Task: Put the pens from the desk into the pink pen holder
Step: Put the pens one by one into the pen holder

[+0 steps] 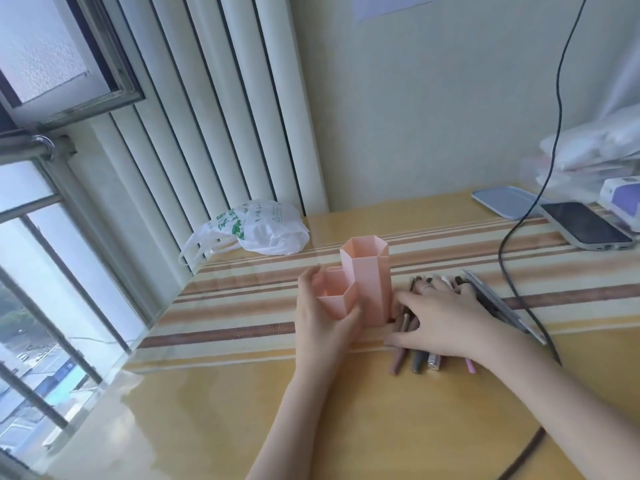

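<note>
- One holder (363, 282), left hand (320, 317) fingers gripping its low cell.
- Right of holder: about six pens (420, 358) under the flat, spread right hand (446, 317).
- Behind holder: one bag (263, 230); phone (585, 226) far right on the surface (311, 410).

white plastic bag (263, 230), phone (585, 226), black cable (550, 157)

One pen holder (360, 285); roughly six pens (419, 358); one phone (585, 225).

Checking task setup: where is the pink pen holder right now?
In the head view, the pink pen holder stands mid-desk on the striped mat, gripped by the left hand, with the pens just to its right.
</note>
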A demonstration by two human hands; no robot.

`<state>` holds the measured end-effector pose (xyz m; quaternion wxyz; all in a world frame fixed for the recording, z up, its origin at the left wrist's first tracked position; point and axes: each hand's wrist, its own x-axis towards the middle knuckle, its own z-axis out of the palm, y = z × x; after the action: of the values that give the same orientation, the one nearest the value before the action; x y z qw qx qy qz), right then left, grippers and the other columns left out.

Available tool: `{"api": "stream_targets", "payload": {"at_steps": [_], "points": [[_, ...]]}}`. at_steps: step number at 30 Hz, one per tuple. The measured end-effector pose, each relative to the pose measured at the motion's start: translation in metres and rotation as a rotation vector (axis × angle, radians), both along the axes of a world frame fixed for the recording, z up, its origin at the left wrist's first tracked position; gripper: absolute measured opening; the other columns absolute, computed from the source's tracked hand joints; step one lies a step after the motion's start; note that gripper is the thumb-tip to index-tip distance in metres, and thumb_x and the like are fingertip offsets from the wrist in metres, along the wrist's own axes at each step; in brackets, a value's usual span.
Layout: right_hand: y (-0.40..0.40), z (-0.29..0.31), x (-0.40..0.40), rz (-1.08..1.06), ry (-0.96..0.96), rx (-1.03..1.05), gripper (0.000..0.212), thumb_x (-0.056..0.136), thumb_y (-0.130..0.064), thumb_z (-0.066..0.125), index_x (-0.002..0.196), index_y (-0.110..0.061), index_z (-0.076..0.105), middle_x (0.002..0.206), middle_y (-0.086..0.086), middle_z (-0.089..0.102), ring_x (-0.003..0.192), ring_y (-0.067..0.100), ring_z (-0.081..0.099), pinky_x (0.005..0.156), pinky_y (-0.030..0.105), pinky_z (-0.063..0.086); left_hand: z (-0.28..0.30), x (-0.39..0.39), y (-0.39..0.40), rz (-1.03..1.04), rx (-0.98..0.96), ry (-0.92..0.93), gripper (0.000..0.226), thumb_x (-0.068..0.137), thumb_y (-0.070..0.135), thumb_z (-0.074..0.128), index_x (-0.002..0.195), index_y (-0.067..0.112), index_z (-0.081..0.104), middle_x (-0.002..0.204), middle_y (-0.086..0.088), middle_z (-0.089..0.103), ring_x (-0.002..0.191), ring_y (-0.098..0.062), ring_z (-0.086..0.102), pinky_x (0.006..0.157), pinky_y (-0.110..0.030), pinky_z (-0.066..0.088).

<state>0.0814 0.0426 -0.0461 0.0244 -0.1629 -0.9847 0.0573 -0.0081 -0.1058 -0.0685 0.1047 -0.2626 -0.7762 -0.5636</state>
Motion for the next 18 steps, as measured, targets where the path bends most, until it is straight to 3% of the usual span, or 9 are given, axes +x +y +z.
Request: {"api": "stream_targets", "payload": {"at_steps": [5, 9, 13, 16, 18], "points": [[-0.009, -0.009, -0.005, -0.067, 0.067, 0.006, 0.043, 0.075, -0.074, 0.050, 0.097, -0.038, 0.043, 0.123, -0.003, 0.050, 0.126, 0.021, 0.036, 0.098, 0.049, 0.029, -0.002, 0.000, -0.003, -0.023, -0.046, 0.022, 0.073, 0.069, 0.018, 0.076, 0.122, 0.038, 0.030, 0.118, 0.013, 0.047, 0.112, -0.005, 0.045, 0.084, -0.016, 0.033], [-0.008, -0.008, -0.006, -0.054, 0.141, 0.047, 0.045, 0.074, -0.075, 0.052, 0.098, -0.038, 0.053, 0.115, -0.007, 0.056, 0.121, 0.019, 0.044, 0.097, 0.045, 0.028, -0.003, -0.002, -0.002, -0.027, -0.055, 0.008, 0.072, 0.070, 0.018, 0.075, 0.126, 0.034, 0.033, 0.119, 0.012, 0.047, 0.114, -0.007, 0.044, 0.087, -0.019, 0.033], [-0.003, -0.005, -0.006, 0.056, 0.209, 0.102, 0.043, 0.078, -0.072, 0.053, 0.089, -0.031, 0.061, 0.095, -0.012, 0.064, 0.107, 0.017, 0.053, 0.099, 0.039, 0.026, -0.004, -0.003, -0.003, -0.026, -0.057, 0.001, 0.074, 0.070, 0.020, 0.074, 0.131, 0.029, 0.032, 0.121, 0.012, 0.047, 0.115, -0.008, 0.044, 0.088, -0.021, 0.034], [0.004, -0.007, -0.005, 0.146, 0.215, 0.029, 0.043, 0.079, -0.070, 0.053, 0.087, -0.029, 0.064, 0.089, -0.012, 0.061, 0.107, 0.016, 0.051, 0.104, 0.034, 0.028, -0.003, -0.003, -0.001, -0.021, -0.053, 0.010, 0.074, 0.071, 0.021, 0.074, 0.132, 0.027, 0.032, 0.118, 0.014, 0.046, 0.112, -0.007, 0.044, 0.087, -0.021, 0.034], [0.008, -0.009, -0.005, 0.170, 0.257, -0.036, 0.038, 0.079, -0.067, 0.058, 0.087, -0.031, 0.066, 0.087, -0.014, 0.056, 0.099, 0.012, 0.046, 0.099, 0.033, 0.031, -0.003, -0.003, -0.001, -0.018, -0.058, 0.018, 0.075, 0.071, 0.020, 0.074, 0.132, 0.026, 0.032, 0.118, 0.013, 0.046, 0.111, -0.007, 0.045, 0.086, -0.020, 0.033]]}}
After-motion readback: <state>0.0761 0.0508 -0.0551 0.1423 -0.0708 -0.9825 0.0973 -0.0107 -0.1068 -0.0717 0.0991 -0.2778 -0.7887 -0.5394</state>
